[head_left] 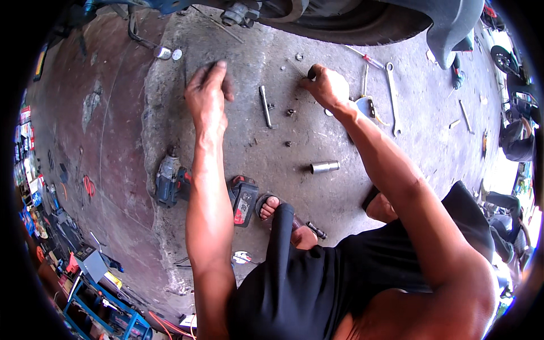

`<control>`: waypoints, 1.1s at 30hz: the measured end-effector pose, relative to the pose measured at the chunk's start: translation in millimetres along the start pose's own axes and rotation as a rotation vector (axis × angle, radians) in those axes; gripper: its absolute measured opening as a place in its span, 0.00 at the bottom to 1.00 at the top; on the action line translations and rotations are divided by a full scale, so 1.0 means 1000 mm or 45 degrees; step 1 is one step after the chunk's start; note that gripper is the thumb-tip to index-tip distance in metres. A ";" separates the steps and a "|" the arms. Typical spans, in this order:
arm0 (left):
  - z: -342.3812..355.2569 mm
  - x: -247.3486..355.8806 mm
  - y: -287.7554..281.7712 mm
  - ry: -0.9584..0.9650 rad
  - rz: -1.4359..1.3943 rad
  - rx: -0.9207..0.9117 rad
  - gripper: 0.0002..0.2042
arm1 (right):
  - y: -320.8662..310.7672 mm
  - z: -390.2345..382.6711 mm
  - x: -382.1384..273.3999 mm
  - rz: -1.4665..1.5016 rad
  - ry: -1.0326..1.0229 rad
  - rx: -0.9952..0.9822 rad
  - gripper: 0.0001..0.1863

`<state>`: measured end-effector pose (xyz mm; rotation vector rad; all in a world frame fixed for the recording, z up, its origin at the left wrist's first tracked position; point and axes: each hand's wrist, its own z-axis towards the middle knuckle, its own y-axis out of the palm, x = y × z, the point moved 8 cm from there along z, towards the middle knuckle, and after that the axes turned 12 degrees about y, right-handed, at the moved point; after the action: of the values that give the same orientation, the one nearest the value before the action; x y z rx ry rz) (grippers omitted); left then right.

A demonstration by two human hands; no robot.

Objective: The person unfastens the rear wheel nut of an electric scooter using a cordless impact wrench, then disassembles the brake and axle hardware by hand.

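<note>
My left hand (208,93) hovers over the concrete floor, fingers loosely bent and apart, with nothing visible in them. To its right, my right hand (327,88) is closed on a small dark piece (311,72); a thin grey streak runs from it toward the upper left, and its kind is unclear. Between the hands lies a slim metal extension bar (265,107) beside small dark bolts (290,113). A silver socket (324,166) rests nearer to me. The cordless impact wrench (169,180), with its battery (245,201), lies beneath my left forearm, which hides its middle.
A vehicle's tyre (368,25) hangs over the far edge. Right of my right hand lie a combination wrench (391,96) and a red-handled screwdriver (372,61). A teal power tool (457,78) sits farther right. A blue metal rack (102,309) stands at lower left.
</note>
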<state>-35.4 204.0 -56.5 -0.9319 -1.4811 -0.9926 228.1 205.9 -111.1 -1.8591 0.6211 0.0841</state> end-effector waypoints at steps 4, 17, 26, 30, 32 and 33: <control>0.026 0.018 0.015 0.032 -0.135 -0.009 0.08 | 0.003 0.000 0.007 0.080 0.062 -0.043 0.16; 0.063 0.038 0.045 0.067 -0.315 -0.221 0.06 | 0.038 -0.061 -0.043 2.109 0.477 -1.436 0.09; 0.059 0.060 0.026 0.089 -0.024 -0.331 0.06 | 0.024 -0.060 -0.072 1.517 0.149 -0.707 0.07; 0.059 0.059 0.025 0.041 0.025 -0.342 0.06 | 0.018 -0.064 -0.096 0.823 -0.321 -0.498 0.09; 0.061 0.055 0.029 0.031 0.025 -0.363 0.07 | 0.007 -0.060 -0.099 0.716 -0.347 -0.493 0.10; 0.061 0.057 0.027 0.038 0.023 -0.356 0.07 | 0.003 -0.059 -0.102 0.608 -0.371 -0.479 0.10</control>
<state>-37.4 273.3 -2.3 -1.1218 -1.3274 -1.2161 125.0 190.7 -56.2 -1.9631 0.8738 0.8190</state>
